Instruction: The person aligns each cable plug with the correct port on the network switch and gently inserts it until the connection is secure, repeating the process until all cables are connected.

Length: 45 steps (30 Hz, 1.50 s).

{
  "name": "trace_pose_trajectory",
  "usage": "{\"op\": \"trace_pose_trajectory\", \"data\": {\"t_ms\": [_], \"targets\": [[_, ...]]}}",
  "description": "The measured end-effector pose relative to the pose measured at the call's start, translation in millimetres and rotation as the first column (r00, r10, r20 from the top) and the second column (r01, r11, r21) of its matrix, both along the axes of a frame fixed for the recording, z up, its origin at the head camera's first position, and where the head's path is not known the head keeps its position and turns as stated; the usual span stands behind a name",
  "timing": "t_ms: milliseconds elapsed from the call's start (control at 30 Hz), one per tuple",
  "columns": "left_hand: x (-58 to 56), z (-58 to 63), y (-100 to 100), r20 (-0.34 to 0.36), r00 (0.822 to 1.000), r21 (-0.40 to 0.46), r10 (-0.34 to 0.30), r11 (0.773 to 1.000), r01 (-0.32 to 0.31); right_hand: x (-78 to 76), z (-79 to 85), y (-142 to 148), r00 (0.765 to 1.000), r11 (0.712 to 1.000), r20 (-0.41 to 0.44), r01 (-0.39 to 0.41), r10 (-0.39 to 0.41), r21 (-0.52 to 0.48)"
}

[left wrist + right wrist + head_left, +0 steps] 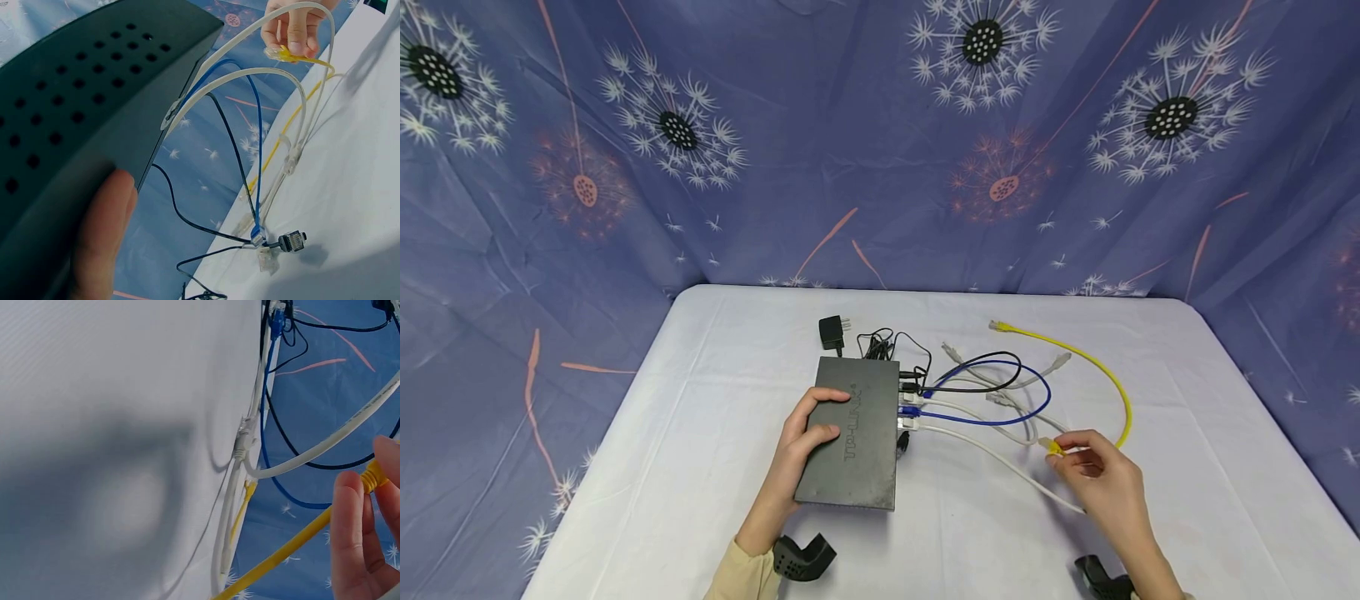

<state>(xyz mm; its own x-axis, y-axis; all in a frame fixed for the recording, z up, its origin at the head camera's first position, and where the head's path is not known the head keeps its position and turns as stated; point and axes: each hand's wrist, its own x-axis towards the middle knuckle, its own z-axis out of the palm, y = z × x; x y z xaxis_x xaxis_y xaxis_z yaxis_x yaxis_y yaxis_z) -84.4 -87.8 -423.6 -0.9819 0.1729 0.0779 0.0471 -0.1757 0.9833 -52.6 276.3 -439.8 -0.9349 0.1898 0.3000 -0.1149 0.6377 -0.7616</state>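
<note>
My left hand (796,446) grips a dark grey network switch (865,475) by its left side, with thumb and forefinger on the top face marked TP-LINK. The other fingers are hidden beneath it. White, blue and black cables are plugged into the switch's right side. To the right, my right hand (1105,479) pinches one end of a yellow Ethernet cable (1108,375) just behind its clear plug (1047,444). This plug points left toward the switch, a gap apart from it. In the right wrist view, fingertips and thumb hold the yellow boot (373,477).
Behind the switch lie a black power adapter (831,332) and its coiled black cord (877,343). Loose grey cable ends (952,353) and a looping blue cable (1037,408) spread between the hands. The yellow cable's other plug (997,326) lies near the table's back.
</note>
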Motion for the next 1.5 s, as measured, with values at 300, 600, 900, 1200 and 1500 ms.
{"op": "trace_pose_trajectory", "data": {"t_ms": [300,600,900,1200,1500], "targets": [[-0.2,-1.1,0,-0.005,1.000,0.004,-0.008,1.000,0.008,1.2,19.2,-12,0.996,0.993,-0.078,0.026,-0.035,-0.116],[0.3,-1.5,0,0.007,1.000,0.005,-0.020,1.000,0.020,-3.9,15.0,-6,0.963,0.995,-0.270,-0.027,0.001,-0.091],[0.5,-1.0,1,0.011,1.000,0.013,-0.027,1.000,0.027,-8.2,34.2,-12,0.893,0.981,-0.440,-0.158,0.095,-0.109],[0.9,-1.2,1,0.027,0.998,0.035,-0.052,0.998,0.051,-12.4,46.4,-17,0.828,0.936,-0.540,-0.297,0.154,-0.189],[1.7,0.3,3,0.019,0.999,0.018,-0.049,0.999,0.048,-13.1,65.4,-27,0.733,0.805,-0.648,-0.504,0.206,-0.313]]}}
